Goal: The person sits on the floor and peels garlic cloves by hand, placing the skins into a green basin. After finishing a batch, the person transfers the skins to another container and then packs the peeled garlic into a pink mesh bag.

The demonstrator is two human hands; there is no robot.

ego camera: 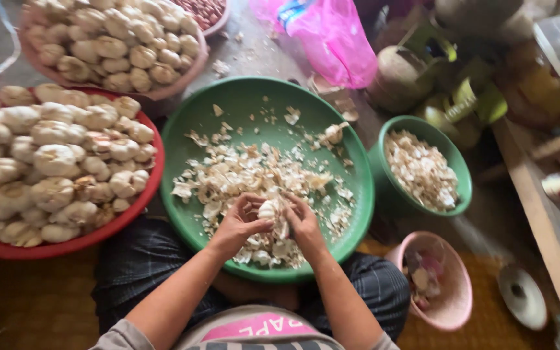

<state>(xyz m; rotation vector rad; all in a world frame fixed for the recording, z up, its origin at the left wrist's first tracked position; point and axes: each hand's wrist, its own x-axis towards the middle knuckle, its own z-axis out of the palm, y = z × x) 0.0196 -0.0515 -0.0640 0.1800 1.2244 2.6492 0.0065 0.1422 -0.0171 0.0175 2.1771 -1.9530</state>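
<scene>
Both my hands meet over the near part of a large green basin (241,97) strewn with papery garlic skins (241,172). A garlic bulb (269,209) sits between them. My left hand (240,221) grips it from the left with thumb on top, and my right hand (303,220) holds it from the right. The basin rests on my lap, over dark checked cloth.
A red basin (134,210) heaped with whole garlic bulbs stands at left, a pink one (176,81) with more bulbs behind it. At right are a green bowl (461,172) of peeled scraps, a small pink bowl (458,304), a pink plastic bag (338,42) and clutter.
</scene>
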